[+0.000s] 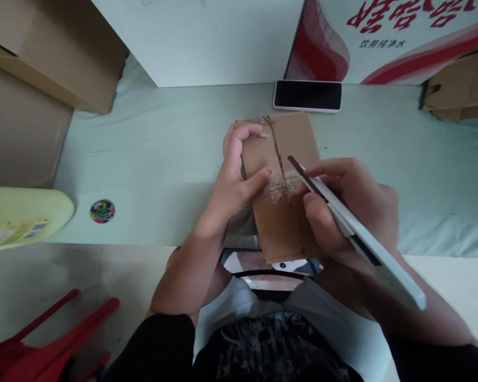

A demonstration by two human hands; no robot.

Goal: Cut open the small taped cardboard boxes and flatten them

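Note:
A small brown cardboard box (279, 233) is held in front of me, tilted, over the near edge of the cloth-covered surface. My left hand (239, 183) grips its left side, thumb on the top face and index finger near the far corner. A dark seam runs along the top, with a crumpled patch of clear tape (278, 187) across it. My right hand (350, 212) is closed around a white utility knife (366, 246). The knife's dark blade is out and points at the far left, over the seam; whether it touches the cardboard I cannot tell.
A phone (307, 96) lies behind the box, before white and red cartons (223, 42). Larger cardboard boxes (75, 53) stand at left, another (462, 85) at right. A yellow bottle (27, 212) and a round colourful disc (102, 211) lie left. A red plastic object (56, 345) is below left.

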